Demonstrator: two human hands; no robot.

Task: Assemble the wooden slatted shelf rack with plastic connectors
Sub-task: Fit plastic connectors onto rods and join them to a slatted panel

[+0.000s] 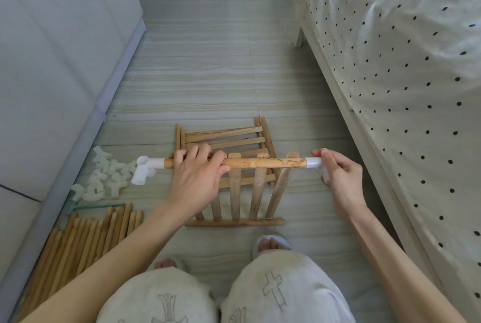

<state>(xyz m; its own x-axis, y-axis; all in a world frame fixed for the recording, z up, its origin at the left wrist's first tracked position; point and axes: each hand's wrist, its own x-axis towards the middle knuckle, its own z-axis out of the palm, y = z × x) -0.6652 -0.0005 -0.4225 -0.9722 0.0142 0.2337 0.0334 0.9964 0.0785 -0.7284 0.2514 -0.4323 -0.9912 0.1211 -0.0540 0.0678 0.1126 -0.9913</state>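
I hold a wooden slatted shelf panel (257, 187) upright over the floor, its lower rail resting on the tiles. My left hand (195, 179) grips the top round rail (273, 163) near its left end. A white plastic connector (144, 169) sits on that rail's left end. My right hand (338, 179) pinches a second white plastic connector (315, 162) on the rail's right end. Another slatted panel (234, 137) lies flat on the floor behind the held one.
A heap of white plastic connectors (106, 176) lies at the left beside a grey sofa (52, 62). Several wooden dowels (83, 242) lie bundled at lower left, with a small green tool (88, 206) above them. A bed with a dotted cover (403, 75) bounds the right side.
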